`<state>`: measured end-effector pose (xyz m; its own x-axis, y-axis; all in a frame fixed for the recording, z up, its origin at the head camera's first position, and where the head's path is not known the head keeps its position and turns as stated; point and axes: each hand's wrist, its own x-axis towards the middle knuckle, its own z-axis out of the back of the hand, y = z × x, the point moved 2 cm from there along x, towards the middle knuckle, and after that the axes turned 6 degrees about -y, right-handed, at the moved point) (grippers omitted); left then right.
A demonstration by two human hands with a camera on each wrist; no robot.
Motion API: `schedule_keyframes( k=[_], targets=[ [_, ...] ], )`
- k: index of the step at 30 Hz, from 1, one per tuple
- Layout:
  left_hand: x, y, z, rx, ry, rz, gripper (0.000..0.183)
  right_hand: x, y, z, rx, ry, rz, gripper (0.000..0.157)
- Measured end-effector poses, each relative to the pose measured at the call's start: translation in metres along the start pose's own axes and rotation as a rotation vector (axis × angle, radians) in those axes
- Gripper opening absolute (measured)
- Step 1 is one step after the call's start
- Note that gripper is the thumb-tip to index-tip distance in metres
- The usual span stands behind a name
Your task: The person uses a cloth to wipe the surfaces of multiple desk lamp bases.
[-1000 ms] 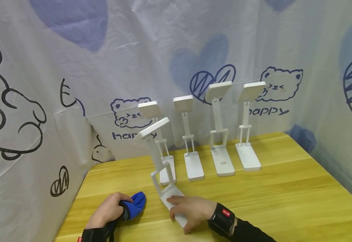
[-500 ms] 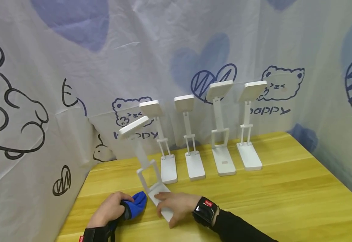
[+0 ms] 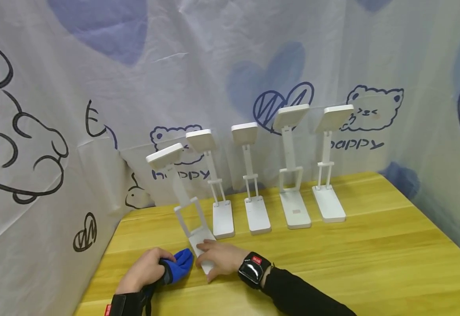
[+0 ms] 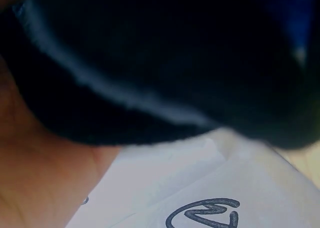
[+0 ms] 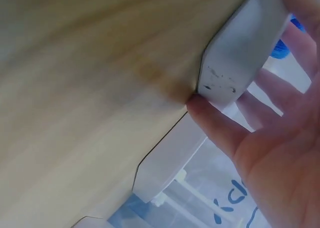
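A white folding desk lamp (image 3: 179, 188) stands at the left end of a row, its head tilted and its arm raised. My right hand (image 3: 223, 259) grips its base, fingers over the top and thumb at the near end. In the right wrist view, dark smudges show on the end of the lamp base (image 5: 222, 78) beside the thumb. To the left, my left hand (image 3: 145, 270) holds a bunched blue and dark cloth (image 3: 181, 265) just beside the base. The dark part of the cloth (image 4: 150, 68) fills most of the left wrist view, so the fingers there are largely hidden.
Several more white lamps, among them one at the far right (image 3: 328, 204), stand in a row along the back of the wood-grain table (image 3: 332, 263). A printed curtain (image 3: 214, 66) hangs behind the table and along its sides.
My right hand has moved the lamp leftward and slightly back, bringing it to the left of the row and close to the cloth. My left hand stays almost in place with the cloth.
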<state>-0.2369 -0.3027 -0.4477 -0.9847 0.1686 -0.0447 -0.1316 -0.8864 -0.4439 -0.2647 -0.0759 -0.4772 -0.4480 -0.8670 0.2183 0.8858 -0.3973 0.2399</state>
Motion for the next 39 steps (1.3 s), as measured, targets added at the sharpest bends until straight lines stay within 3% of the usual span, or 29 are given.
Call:
schedule_keyframes(
  k=[6, 13, 24, 31, 39],
  targets=[
    [-0.002, 0.002, 0.000, -0.017, 0.002, 0.003, 0.030, 0.015, 0.000, -0.007, -0.028, -0.005, -0.060, 0.042],
    [-0.003, 0.007, 0.002, -0.025, -0.007, -0.004, 0.031, 0.022, -0.001, -0.014, -0.027, -0.085, -0.140, 0.038],
    [-0.004, 0.006, 0.005, -0.014, -0.001, -0.011, 0.033, 0.036, 0.002, -0.017, -0.087, -0.010, -0.342, 0.065],
    [-0.003, 0.007, 0.002, -0.014, -0.002, 0.007, 0.029, 0.043, 0.004, -0.026, -0.117, -0.019, -0.364, 0.066],
    [0.000, 0.002, 0.002, 0.014, -0.019, -0.061, 0.031, 0.056, 0.001, -0.026, -0.200, -0.058, -0.395, 0.056]
  ],
)
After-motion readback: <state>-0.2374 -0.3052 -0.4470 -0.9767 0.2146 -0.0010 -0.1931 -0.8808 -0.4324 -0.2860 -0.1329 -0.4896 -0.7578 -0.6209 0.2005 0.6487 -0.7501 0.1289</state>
